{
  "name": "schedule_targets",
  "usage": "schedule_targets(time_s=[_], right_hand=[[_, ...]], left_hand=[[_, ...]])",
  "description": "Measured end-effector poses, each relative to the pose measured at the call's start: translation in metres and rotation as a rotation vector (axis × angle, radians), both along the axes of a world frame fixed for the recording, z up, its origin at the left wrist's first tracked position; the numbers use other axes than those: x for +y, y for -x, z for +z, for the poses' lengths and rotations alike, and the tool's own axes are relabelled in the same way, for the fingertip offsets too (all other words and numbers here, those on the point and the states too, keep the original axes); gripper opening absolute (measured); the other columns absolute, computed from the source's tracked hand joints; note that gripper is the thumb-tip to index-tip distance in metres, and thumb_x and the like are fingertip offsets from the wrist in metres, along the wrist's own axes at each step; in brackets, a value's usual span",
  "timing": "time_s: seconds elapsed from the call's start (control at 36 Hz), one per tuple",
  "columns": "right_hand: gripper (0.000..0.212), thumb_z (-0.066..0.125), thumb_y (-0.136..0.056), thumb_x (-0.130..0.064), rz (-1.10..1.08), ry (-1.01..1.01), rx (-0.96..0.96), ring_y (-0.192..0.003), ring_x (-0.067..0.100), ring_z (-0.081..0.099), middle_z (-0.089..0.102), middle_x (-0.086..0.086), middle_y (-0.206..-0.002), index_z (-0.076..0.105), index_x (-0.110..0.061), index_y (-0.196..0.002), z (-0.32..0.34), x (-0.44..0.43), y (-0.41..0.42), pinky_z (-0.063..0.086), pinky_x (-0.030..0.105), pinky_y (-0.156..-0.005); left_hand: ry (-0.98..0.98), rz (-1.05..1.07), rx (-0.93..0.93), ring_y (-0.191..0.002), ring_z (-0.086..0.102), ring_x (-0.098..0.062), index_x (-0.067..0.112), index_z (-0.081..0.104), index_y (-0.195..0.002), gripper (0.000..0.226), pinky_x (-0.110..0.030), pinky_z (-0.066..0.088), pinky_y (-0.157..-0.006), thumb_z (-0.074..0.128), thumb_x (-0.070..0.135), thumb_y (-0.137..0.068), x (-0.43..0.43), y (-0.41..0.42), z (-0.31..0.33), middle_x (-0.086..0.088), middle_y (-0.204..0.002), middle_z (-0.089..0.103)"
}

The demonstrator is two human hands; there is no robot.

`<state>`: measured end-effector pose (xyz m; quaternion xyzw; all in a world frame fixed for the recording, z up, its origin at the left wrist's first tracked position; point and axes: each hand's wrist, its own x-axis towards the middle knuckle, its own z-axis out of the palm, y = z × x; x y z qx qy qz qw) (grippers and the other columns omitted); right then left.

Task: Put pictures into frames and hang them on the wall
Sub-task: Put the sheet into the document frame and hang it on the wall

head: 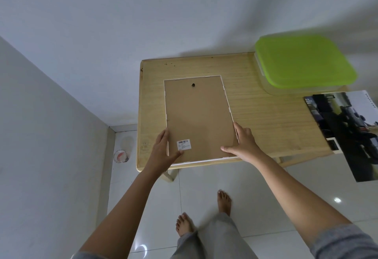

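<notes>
On the near left part of the pale wooden table (pixel 266 111) lies the white-rimmed picture frame (pixel 199 115), face down, its brown fibreboard backing upward; its long axis runs away from me toward the plain grey wall (pixel 122 23), and its near short edge sits just at the table's front lip; the small dark metal hanger (pixel 193 84) is at the far end, the white barcode label (pixel 184 144) near the close left corner. Both hands are on the near end, one at each corner, so neither has the advantage of reach; the left hand (pixel 161 152) lies along the left rim with fingers nearly straight and the thumb spread onto the backing beside the label; the right hand (pixel 244 145) covers the right corner the same way, fingers straight along the rim, thumb flat on the board; neither is curled round the frame that I can see, though whether fingertips reach under the rim is hidden. I judge the backing must come off next, and since the far end is beyond both palms, the frame would have to slide toward me or the hands travel up its long sides. Farther right, well apart, stands a clear plastic box with a lime-green lid (pixel 302 62); below it a glossy dark printed sheet (pixel 347 127) overhangs the table's right edge; whether that is the picture to be framed I cannot tell.
</notes>
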<state>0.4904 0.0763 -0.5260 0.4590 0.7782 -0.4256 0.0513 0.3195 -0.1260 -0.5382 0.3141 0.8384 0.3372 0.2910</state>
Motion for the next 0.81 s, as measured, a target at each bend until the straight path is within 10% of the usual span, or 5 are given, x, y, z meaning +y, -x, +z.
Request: schedule_targets(time_s=[0.47,0.61,0.81], right_hand=[[0.1,0.073,-0.071,-0.045,0.141,-0.197,-0.058,-0.133,0.024,0.018,0.02,0.005,-0.139,0.011,-0.021,-0.146,0.018,0.008,0.011,0.03,0.035,-0.104],[0.103,0.065,-0.078,-0.051,0.424,-0.249,-0.059,-0.143,0.02,-0.01,-0.011,0.002,-0.156,-0.004,-0.02,-0.148,0.025,0.016,0.03,0.013,0.04,-0.116],[0.096,0.047,-0.084,-0.062,0.635,-0.374,-0.157,-0.141,0.02,-0.022,-0.023,0.008,-0.154,-0.008,-0.015,-0.148,0.012,0.017,0.047,-0.002,0.031,-0.114]], left_hand=[[0.142,-0.077,0.215,-0.142,0.008,-0.026,0.012,0.011,-0.147,0.09,-0.043,0.025,-0.111,0.062,0.047,-0.082,0.025,0.003,0.014,-0.005,-0.154,0.006],[0.241,-0.292,0.414,-0.138,-0.026,-0.018,0.014,-0.007,-0.148,0.102,-0.034,-0.007,-0.113,0.014,0.076,-0.07,0.052,0.008,0.008,0.0,-0.15,-0.026],[0.313,-0.362,0.507,-0.134,-0.027,-0.016,0.019,-0.01,-0.147,0.109,-0.034,-0.013,-0.112,-0.026,0.08,-0.059,0.074,0.009,-0.012,0.001,-0.146,-0.028]])
